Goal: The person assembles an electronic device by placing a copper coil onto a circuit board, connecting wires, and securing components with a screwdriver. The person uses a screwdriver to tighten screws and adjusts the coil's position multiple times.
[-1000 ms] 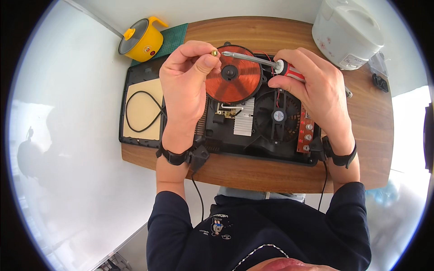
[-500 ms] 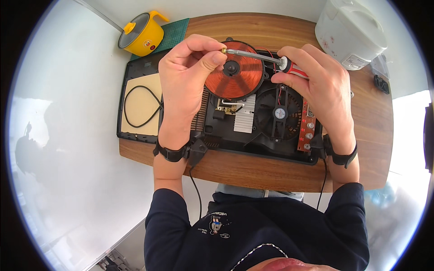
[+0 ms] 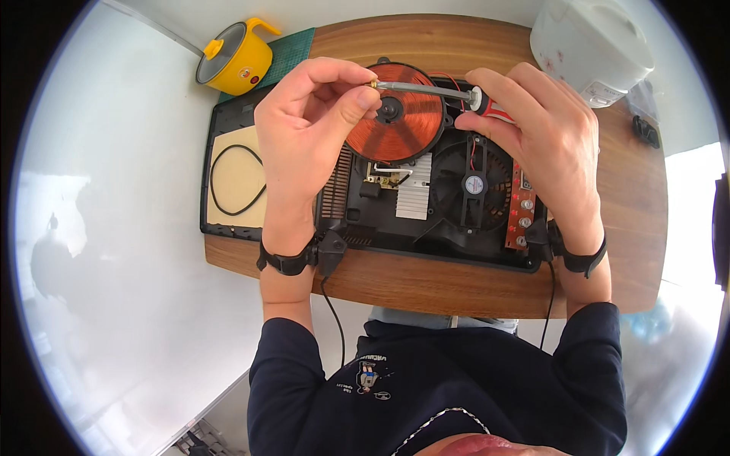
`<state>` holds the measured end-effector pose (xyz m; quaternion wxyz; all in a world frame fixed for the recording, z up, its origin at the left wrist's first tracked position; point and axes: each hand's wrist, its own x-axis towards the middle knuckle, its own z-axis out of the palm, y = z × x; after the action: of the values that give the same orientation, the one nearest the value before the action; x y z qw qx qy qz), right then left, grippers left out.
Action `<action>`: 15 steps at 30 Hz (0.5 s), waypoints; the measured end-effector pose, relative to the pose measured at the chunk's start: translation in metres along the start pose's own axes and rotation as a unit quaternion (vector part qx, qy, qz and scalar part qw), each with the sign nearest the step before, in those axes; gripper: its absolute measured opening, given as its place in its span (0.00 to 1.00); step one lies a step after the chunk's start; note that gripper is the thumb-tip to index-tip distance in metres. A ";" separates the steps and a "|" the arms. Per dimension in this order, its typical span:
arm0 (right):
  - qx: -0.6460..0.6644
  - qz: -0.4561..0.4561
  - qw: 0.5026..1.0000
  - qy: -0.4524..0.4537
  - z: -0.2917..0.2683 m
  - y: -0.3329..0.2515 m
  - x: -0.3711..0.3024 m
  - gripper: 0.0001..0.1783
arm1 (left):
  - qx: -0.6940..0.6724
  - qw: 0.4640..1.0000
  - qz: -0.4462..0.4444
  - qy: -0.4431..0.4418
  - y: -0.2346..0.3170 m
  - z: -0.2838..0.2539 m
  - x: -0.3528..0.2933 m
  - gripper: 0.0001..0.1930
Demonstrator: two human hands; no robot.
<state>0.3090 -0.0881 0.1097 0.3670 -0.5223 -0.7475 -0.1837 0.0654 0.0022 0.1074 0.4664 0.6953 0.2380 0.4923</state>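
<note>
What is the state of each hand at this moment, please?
Left hand: closed, pinching a small brass-coloured piece between thumb and finger.
Right hand: closed, holding a screwdriver by its handle, the tip at that piece.

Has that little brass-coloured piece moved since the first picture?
Yes: the brass-coloured piece is slightly farther right against the copper coil; its gap from the screwdriver has apparently closed.

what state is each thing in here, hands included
Left hand, pinching brass-coloured piece
Right hand, gripping screwdriver
Screwdriver, tip at brass-coloured piece
Black casing, open, innards exposed
Black cord, looped
Yellow pot, lid on
White cooker, lid shut
</note>
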 end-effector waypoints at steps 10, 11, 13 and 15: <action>0.288 0.115 0.947 -0.083 0.010 0.000 -0.004 0.19 | -0.130 0.991 0.023 -0.036 -0.002 0.000 -0.001 0.08; 0.307 0.118 0.940 -0.088 0.012 0.000 -0.004 0.19 | -0.132 0.990 0.027 -0.038 -0.003 0.001 -0.001 0.08; 0.362 0.171 0.906 -0.134 0.011 -0.004 -0.007 0.19 | -0.143 0.987 0.047 -0.051 -0.005 0.003 -0.002 0.09; 0.405 0.197 0.878 -0.161 0.013 -0.006 -0.008 0.18 | -0.158 0.982 0.075 -0.074 -0.009 0.003 -0.001 0.09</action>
<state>0.3005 -0.0869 0.0955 0.4494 -0.4868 -0.6872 0.2981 0.0687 0.0041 0.0983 0.5484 0.6632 0.0697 0.5045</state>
